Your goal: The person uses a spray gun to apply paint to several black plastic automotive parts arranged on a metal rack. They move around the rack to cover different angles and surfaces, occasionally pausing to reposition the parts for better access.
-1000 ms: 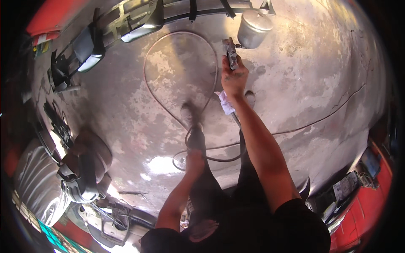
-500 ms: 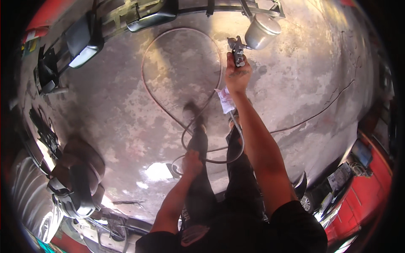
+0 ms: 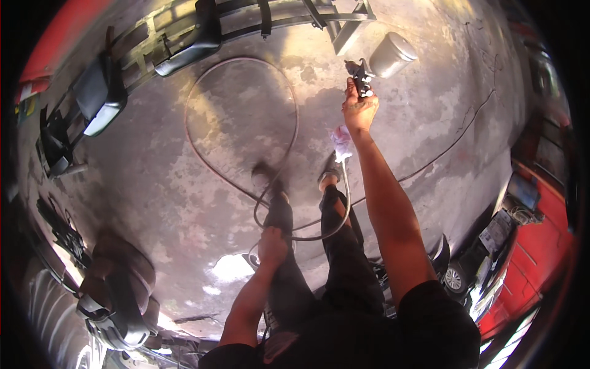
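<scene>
Step now: R hand (image 3: 359, 111) grips spray gun (image 3: 364, 77) out front above floor (image 3: 424, 132), cup (image 3: 392, 56) to its right; L hand (image 3: 273, 246) closed, prob. round hose (image 3: 347, 197), view's dim. Next move calls for slack hose.

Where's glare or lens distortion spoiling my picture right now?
Head view: a washed-out white patch on the floor, left of the left hand; head view: pale highlights on the metal cup, outline readable; head view: the rack bows near the upper edge, and the corners go black.
</scene>
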The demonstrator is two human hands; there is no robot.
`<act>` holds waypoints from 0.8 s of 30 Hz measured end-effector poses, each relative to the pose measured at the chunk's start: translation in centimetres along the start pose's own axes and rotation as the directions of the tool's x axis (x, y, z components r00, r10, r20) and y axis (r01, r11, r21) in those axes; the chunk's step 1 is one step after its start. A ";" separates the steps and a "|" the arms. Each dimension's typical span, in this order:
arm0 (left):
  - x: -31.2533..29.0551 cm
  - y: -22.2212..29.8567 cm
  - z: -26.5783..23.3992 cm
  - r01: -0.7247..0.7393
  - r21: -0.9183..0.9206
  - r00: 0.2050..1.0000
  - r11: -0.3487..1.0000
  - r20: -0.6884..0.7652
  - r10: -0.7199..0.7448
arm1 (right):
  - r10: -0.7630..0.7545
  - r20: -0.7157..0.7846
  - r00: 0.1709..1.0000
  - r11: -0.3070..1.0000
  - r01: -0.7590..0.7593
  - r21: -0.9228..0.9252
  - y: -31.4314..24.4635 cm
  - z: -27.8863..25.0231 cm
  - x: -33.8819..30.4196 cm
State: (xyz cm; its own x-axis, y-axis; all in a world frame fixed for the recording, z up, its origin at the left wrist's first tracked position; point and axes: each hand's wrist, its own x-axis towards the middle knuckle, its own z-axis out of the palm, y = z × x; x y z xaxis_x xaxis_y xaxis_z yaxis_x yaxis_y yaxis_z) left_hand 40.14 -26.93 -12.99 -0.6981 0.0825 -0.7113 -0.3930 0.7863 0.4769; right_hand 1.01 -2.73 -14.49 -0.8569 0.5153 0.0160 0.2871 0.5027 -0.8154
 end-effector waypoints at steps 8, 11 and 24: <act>0.1 -0.8 -0.2 -0.043 -0.069 0.994 0.997 -0.105 0.036 | -0.049 0.087 0.995 0.993 0.058 -0.101 -7.3 4.0 0.8; 0.5 -0.8 -1.0 -0.060 -0.146 0.987 0.987 -0.154 0.037 | -0.032 0.245 0.969 0.990 -0.002 0.138 -11.4 6.7 2.0; -0.2 -6.2 -11.7 -0.154 -0.196 0.895 0.968 -0.443 0.052 | 0.047 -0.072 0.996 0.958 -0.065 -0.278 -4.4 -0.3 -2.9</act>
State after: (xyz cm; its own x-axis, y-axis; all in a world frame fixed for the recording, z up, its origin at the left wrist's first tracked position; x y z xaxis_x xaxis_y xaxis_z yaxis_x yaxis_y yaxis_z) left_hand 35.73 -39.00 -9.78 -0.9105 -0.1566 -0.3828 -0.3908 0.6286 0.6724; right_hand 2.37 -6.29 -10.78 -0.8094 0.5869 0.0196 0.4498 0.6411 -0.6218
